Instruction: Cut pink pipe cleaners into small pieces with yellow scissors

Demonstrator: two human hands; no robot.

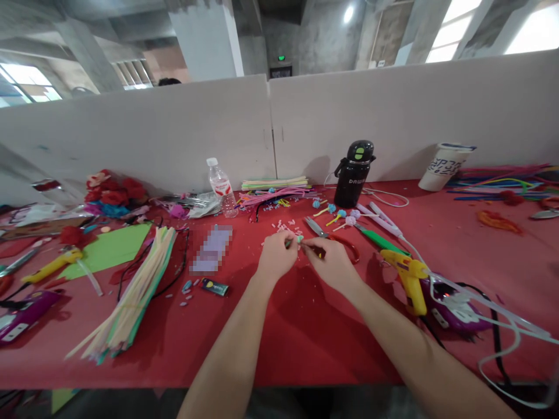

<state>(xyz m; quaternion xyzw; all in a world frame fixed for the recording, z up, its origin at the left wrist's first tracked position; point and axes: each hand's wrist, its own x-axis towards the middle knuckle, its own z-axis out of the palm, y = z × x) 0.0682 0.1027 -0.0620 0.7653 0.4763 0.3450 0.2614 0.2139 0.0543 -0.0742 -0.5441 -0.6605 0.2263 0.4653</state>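
Both my hands meet over the red table point(305, 331), fingers pinched together. My left hand point(276, 254) is closed on a small green piece point(299, 239) at its fingertips. My right hand point(328, 260) is closed round a thin stick-like thing point(305, 247) that reaches toward the left hand; I cannot make out what it is. Scissors with red handles point(332, 235) lie just behind my right hand. A yellow glue gun point(408, 276) rests to the right of my right wrist.
A bundle of pale pipe cleaners point(131, 294) lies at the left beside green paper point(109, 247). A water bottle point(222, 187), a black flask point(354, 173) and a white cup point(443, 166) stand by the white partition. A purple device point(454, 305) with white cables sits at the right.
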